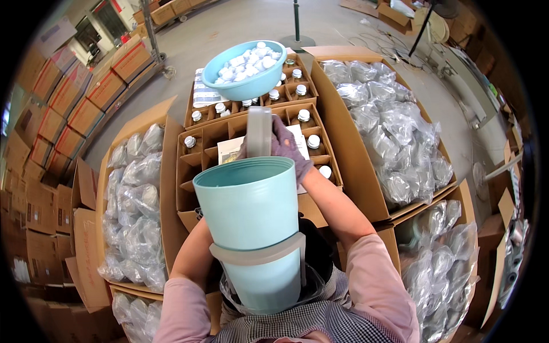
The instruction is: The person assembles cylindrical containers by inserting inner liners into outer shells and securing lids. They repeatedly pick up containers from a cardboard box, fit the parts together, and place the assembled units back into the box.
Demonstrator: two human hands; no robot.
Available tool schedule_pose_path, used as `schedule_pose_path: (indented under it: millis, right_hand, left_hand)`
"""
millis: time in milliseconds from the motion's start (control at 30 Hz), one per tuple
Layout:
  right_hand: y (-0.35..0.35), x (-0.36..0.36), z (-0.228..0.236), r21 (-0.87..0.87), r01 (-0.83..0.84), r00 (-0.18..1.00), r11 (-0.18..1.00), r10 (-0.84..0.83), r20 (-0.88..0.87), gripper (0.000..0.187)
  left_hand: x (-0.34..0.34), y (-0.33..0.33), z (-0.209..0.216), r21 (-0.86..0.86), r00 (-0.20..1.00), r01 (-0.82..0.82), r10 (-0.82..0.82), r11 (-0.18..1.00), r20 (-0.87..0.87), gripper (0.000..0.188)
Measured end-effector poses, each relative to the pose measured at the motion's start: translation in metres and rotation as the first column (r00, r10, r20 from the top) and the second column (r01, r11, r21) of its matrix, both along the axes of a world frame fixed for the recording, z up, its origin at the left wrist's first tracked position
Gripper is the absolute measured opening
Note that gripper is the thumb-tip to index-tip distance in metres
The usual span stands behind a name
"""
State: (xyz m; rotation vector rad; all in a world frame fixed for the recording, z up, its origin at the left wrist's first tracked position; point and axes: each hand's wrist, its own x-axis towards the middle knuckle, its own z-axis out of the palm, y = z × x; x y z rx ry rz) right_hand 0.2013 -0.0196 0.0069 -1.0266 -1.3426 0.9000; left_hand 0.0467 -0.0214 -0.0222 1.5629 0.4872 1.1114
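Observation:
My right hand (290, 150), in a purple-grey glove, is closed around a grey curved piece (259, 130) that stands upright just beyond a pail's rim. Most of my left hand is hidden behind the pail, so its fingers cannot be made out; my left forearm (193, 251) reaches up beside it. The light-blue pail (246, 200) tilts in front of my body, its open mouth away from me. Below it sits another light-blue pail part (260, 280) with a grey band (260, 256) around its top. Clear plastic film surrounds the lower end at my lap.
Divided cartons (209, 132) hold white-capped bottles. A blue basin (246, 90) of white caps rests on the far carton, beside a striped cloth (206, 91). Cartons of plastic-wrapped items stand left (172, 171) and right (346, 148). Boxes (91, 117) are stacked far left.

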Motion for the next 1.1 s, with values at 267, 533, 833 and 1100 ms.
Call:
schedule_pose_path:
  millis: [267, 533, 833, 1100]
  right_hand:
    - [-0.02, 0.004, -0.009, -0.008, -0.135, 0.99, 0.991, 0.135, 0.045, 0.045]
    - [-0.034, 0.022, 0.065, -0.066, -0.44, 0.816, 0.896, 0.368, -0.445, 0.05]
    - [-0.021, -0.068, 0.042, 0.027, -0.316, 0.944, 0.948, 0.317, -0.088, 0.047]
    - [0.215, -0.107, -0.081, -0.066, -0.152, 0.679, 0.986, 0.153, 0.718, 0.056]
  left_hand:
    - [-0.006, 0.005, -0.023, 0.158, 0.987, -0.116, 0.131, 0.981, -0.094, 0.052]
    - [-0.068, -0.008, 0.074, 0.058, 0.91, -0.404, 0.408, 0.913, -0.071, 0.027]
    - [-0.167, -0.081, 0.02, -0.307, 0.62, 0.135, 0.161, 0.942, 0.768, 0.085]
    - [-0.174, -0.061, -0.005, -0.521, 0.625, -0.048, 0.432, 0.852, 0.649, 0.085]
